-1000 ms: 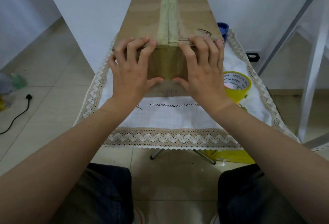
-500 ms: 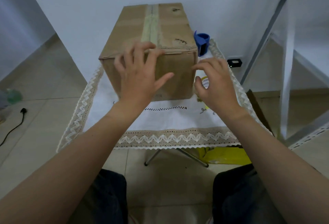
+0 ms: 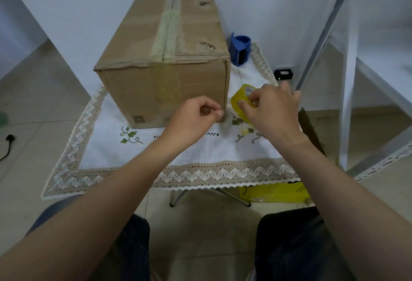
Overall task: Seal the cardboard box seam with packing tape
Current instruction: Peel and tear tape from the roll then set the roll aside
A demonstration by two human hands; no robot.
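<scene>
- Right hand (image 3: 270, 111) grips the yellow tape roll (image 3: 239, 104) near the bench's right edge.
- Left hand (image 3: 194, 118) is pinched closed beside the cardboard box (image 3: 165, 57), which stands mid-bench.

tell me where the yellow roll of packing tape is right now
In the head view, yellow tape roll sits right of the cardboard box, under the right hand.

The brown cardboard box (image 3: 165, 66) stands upright, flaps closed, a strip of tape (image 3: 167, 33) running along its top seam and down the front face. The yellow tape roll (image 3: 242, 104) lies just right of the box's near corner.
</scene>
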